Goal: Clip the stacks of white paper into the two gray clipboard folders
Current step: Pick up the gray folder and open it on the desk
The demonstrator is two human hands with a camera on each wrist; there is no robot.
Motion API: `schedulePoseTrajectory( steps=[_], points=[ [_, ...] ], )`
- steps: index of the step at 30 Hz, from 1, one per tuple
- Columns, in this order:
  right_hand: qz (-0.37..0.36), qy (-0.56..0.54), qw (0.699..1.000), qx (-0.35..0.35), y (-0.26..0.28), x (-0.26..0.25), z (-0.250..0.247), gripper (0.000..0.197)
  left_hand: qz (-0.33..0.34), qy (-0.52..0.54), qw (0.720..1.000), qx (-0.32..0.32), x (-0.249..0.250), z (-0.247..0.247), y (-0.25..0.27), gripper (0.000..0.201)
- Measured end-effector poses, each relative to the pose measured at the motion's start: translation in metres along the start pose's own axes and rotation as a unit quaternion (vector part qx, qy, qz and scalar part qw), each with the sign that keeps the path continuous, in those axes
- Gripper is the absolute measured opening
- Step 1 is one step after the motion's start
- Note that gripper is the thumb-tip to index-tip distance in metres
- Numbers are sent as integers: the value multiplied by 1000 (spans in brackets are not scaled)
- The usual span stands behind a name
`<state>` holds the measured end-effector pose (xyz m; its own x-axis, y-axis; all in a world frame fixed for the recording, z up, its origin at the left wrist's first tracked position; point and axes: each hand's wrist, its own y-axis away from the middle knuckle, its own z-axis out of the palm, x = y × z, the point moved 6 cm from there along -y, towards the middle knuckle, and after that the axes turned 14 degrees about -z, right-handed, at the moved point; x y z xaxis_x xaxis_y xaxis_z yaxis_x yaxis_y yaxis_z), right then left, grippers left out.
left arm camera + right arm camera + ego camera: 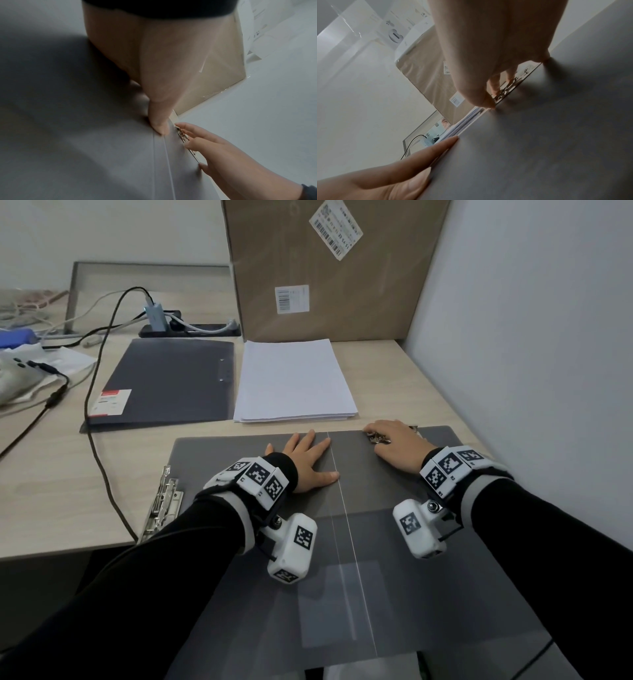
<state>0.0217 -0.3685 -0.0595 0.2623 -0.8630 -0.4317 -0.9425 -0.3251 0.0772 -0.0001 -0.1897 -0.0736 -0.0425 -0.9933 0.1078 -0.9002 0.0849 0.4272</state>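
An open gray clipboard folder (239,467) lies flat at the desk's front edge, its near part overhanging. My left hand (308,460) rests flat on it, fingers straight, beside the spine crease. My right hand (394,443) arches over the metal clip (378,438) on the folder's far edge, right half; its curled fingers and thumb hold that clip (505,90). A stack of white paper (294,381) lies just behind the open folder. To the left of the stack is a second, closed gray folder (164,385). No paper shows in the open folder.
Another metal clip (164,501) sticks out at the open folder's left edge. A tall cardboard box (325,268) stands behind the paper, and a white wall (531,337) closes the right side. A black cable (99,440) crosses the desk from a hub (154,318).
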Motion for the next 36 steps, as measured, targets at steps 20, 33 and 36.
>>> schedulePoseTrajectory(
  steps=[20, 33, 36],
  points=[
    [87, -36, 956, 276, 29, 53, -78, 9, 1, 18, 1000, 16, 0, 0, 3, 75],
    [145, -3, 988, 60, 48, 87, -43, 53, 7, 23, 999, 25, -2, -3, 1, 76],
    [132, -10, 990, 52, 45, 75, -46, 59, 1, 27, 999, 24, -7, -4, 0, 76]
  ],
)
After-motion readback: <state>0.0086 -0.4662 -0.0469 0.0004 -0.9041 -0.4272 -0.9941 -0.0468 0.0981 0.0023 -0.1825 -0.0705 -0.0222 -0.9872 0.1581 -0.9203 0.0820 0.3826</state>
